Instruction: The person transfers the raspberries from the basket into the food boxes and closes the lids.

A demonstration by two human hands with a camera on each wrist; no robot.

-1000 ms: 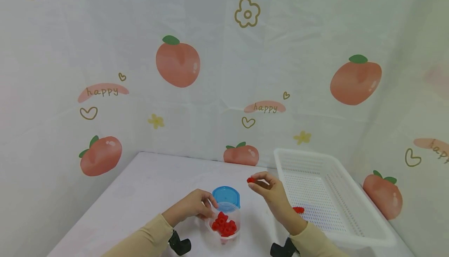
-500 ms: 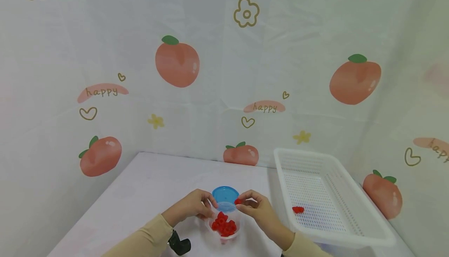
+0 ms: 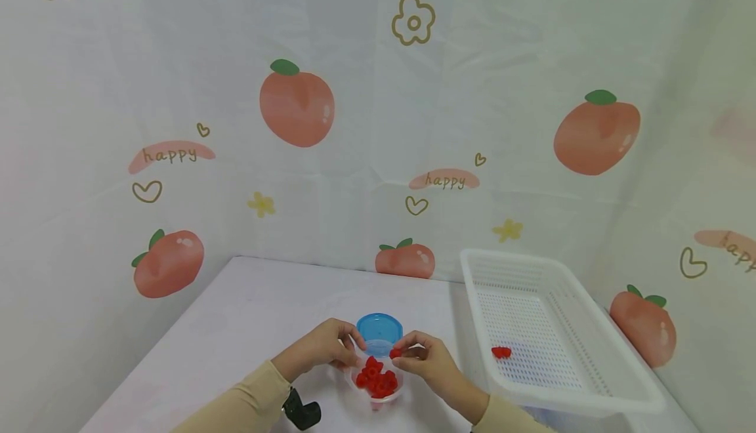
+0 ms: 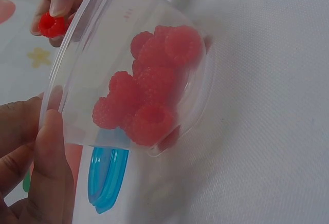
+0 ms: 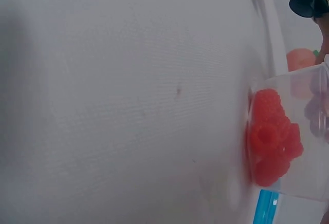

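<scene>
A clear plastic tub stands on the table with several red raspberries in its bottom. My left hand pinches the tub's rim at its left side, thumb outside the wall in the left wrist view. Between the thumb and fingers of my right hand is a single raspberry, held at the right side of the tub's rim. Behind the tub lies a round blue lid. The right wrist view shows the tub's side at its right edge, with my right hand mostly out of frame.
A white perforated basket stands at the right of the table, with a few red raspberries on its floor. A printed cloth hangs behind the table. A black wrist camera mount sits under my left wrist.
My right hand has carried the raspberry left and down, from beside the basket to the tub's rim. My left hand has stayed on the tub.
</scene>
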